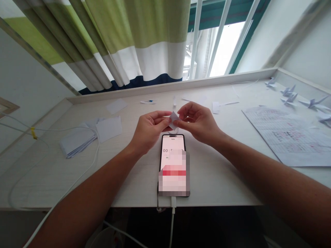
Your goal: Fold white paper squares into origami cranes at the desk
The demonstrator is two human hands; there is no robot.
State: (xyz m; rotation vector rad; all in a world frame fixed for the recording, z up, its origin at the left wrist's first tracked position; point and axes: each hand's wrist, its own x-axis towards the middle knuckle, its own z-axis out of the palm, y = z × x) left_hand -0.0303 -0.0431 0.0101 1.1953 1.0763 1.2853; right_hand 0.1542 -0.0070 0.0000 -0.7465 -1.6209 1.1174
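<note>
A small folded piece of white paper [174, 119], roughly diamond-shaped, is held up between both hands above the desk. My left hand [151, 129] pinches its left side between thumb and fingers. From the other side, my right hand [199, 120] grips the lower right edge with the thumb, its index finger curled close above. Just below the hands lies a phone [172, 165] with a lit screen, partly blurred out, and a white cable [173, 203] plugged into its lower end.
Stacked paper sheets [79, 139] lie at left beside a loose white cable [97, 148]. Several folded paper cranes [289, 99] stand at the back right, behind a written sheet [289, 134]. Paper scraps [215, 107] dot the desk's rear, below the curtain [155, 41].
</note>
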